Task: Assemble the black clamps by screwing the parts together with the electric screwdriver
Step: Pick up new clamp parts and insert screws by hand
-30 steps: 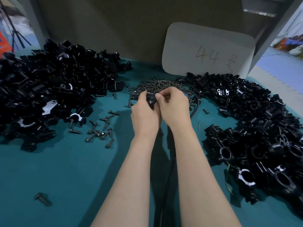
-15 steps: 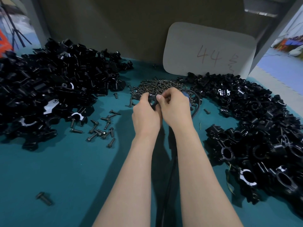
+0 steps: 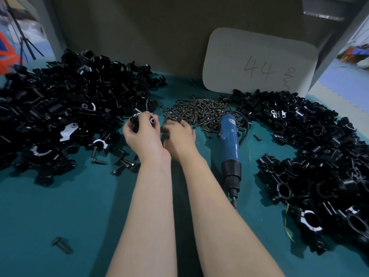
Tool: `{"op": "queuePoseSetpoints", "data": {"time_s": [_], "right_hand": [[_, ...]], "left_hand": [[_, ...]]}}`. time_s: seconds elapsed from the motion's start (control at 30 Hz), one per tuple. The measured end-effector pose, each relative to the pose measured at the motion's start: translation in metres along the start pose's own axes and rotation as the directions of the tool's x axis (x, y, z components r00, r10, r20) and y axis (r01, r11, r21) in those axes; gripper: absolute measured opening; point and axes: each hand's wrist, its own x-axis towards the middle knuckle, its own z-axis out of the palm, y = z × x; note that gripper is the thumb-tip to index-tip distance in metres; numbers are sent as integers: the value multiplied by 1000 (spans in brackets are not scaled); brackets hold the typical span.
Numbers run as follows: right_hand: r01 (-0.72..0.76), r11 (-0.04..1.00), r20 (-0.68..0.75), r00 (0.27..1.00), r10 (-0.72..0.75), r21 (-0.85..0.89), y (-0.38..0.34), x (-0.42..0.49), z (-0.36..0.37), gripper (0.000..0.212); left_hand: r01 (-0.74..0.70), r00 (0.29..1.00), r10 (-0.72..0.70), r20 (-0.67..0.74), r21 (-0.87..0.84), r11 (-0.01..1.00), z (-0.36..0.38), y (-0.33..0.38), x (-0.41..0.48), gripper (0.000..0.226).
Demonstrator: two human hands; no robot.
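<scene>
My left hand (image 3: 142, 136) grips a black clamp part (image 3: 140, 119) just above the teal table, near the left heap. Beside it my right hand (image 3: 178, 134) reaches with curled fingers to the near edge of the screw heap (image 3: 199, 111); whether it pinches a screw is hidden. The blue electric screwdriver (image 3: 229, 144) lies on the table to the right of my right hand, bit pointing toward me, with no hand on it.
A big heap of black clamp parts (image 3: 60, 116) fills the left, another heap of black clamps (image 3: 319, 156) the right. Loose bolts (image 3: 123, 162) lie under my left wrist; one bolt (image 3: 61, 244) sits near the front left. A white card (image 3: 259, 62) leans at the back.
My hands have come apart: the left moved left with the clamp part, the right dropped toward the screw heap. The screwdriver, hidden behind my hands before, now shows.
</scene>
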Motion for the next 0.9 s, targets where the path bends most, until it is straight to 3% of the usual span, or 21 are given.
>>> {"op": "queuePoseSetpoints", "data": {"time_s": [0.2,0.27,0.33,0.43,0.53,0.6,0.7,0.83,0.9], "right_hand": [[-72,997,-64,995,74,24,-1,2,3,29],[-73,985,-178,979,101,158,0,-3,-5,29],[-39,925,-307,937,165,378,0,-11,-18,26],[46,735,-334,909,251,676,4,-24,-42,17],[61,626,-299,912,281,777,12,-33,-61,24],[39,589,-266,915,304,807,16,-38,-68,17],[17,631,-257,922,290,775,20,-41,-71,16],[-4,829,-286,938,197,559,21,-42,-70,18],[-15,886,-291,942,169,464,22,-41,-71,15]], "left_hand": [[106,989,-98,109,-72,992,0,2,1,15],[174,972,-162,168,-56,983,-2,1,3,13],[213,957,-210,200,8,977,-4,-1,4,18],[246,935,-263,239,96,964,-3,-6,2,38],[303,907,-332,258,148,942,0,-12,-1,49],[331,892,-367,263,172,928,1,-17,-3,50],[350,882,-386,271,170,921,2,-22,-6,46],[318,887,-361,286,187,929,3,-28,-9,8],[243,915,-305,264,242,939,4,-31,-12,6]]}}
